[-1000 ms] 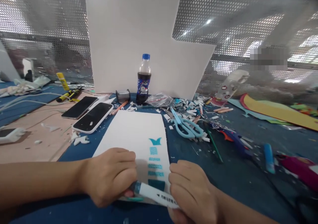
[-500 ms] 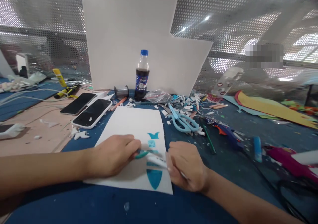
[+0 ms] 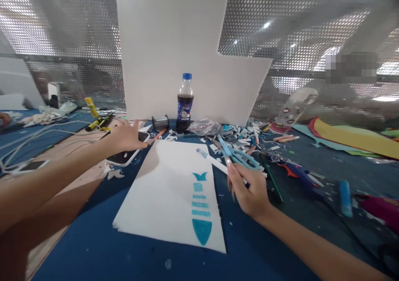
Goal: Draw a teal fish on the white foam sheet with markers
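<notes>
My right hand (image 3: 247, 187) is closed round a white marker (image 3: 213, 161), its tip pointing up and left over the right edge of a white sheet (image 3: 162, 189). The sheet lies on the blue mat and carries a column of teal shapes (image 3: 199, 208) like a fish. My left hand (image 3: 126, 135) reaches far left, fingers stretched over two phones; the white-cased phone (image 3: 123, 158) shows beneath it. I see nothing in that hand.
Light-blue scissors (image 3: 241, 157) lie just beyond my right hand among paper scraps. A cola bottle (image 3: 185, 104) and a wire spool (image 3: 160, 122) stand before a white board (image 3: 174, 44). A glue gun (image 3: 299, 175), pens and coloured sheets (image 3: 352, 137) lie right; cables (image 3: 37, 131) left.
My hands have come apart from the marker they held together. The left hand has gone up and left to the phones; the right has lifted the marker to the sheet's right edge.
</notes>
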Demonstrator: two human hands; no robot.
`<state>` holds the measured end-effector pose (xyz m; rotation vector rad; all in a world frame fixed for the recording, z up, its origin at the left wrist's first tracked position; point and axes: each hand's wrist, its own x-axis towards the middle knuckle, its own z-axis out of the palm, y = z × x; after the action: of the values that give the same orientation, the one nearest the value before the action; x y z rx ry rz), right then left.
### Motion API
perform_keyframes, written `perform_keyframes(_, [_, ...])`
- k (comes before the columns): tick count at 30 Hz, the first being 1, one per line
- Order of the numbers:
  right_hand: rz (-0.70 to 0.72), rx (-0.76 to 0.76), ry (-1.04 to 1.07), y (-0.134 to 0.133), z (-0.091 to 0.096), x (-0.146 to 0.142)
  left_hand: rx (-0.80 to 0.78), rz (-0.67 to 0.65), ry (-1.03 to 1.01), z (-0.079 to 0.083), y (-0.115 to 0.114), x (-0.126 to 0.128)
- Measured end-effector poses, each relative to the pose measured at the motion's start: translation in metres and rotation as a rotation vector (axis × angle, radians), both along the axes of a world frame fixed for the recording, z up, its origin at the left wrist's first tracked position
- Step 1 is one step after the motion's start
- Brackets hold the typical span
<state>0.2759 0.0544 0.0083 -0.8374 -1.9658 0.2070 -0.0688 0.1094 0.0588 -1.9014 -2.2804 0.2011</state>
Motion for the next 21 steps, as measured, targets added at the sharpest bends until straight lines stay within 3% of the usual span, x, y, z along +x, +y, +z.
perform_keyframes(4, [-0.027,0.042,-0.077,-0.001,0.000,0.002,-0.046,0.075,-0.016,-0.006,0.006,-0.004])
perform_keyframes(7, [-0.099,-0.016,-0.139,0.005,-0.002,0.005,-0.037,0.071,-0.026,-0.009,0.008,-0.004])
perform_keyframes(12, [-0.377,-0.108,-0.430,0.016,-0.003,0.006,-0.001,0.033,-0.038,-0.011,0.012,-0.010])
perform_keyframes(15, [-0.538,-0.013,-0.570,0.018,-0.004,0.004,0.051,0.022,-0.010,-0.012,0.011,-0.008])
perform_keyframes(18, [-0.618,0.142,-0.662,0.019,-0.008,0.003,0.137,0.017,0.052,-0.016,0.001,0.006])
perform_keyframes(21, [-0.667,0.177,-0.744,0.022,-0.014,0.002,0.257,-0.049,0.123,-0.023,-0.014,0.027])
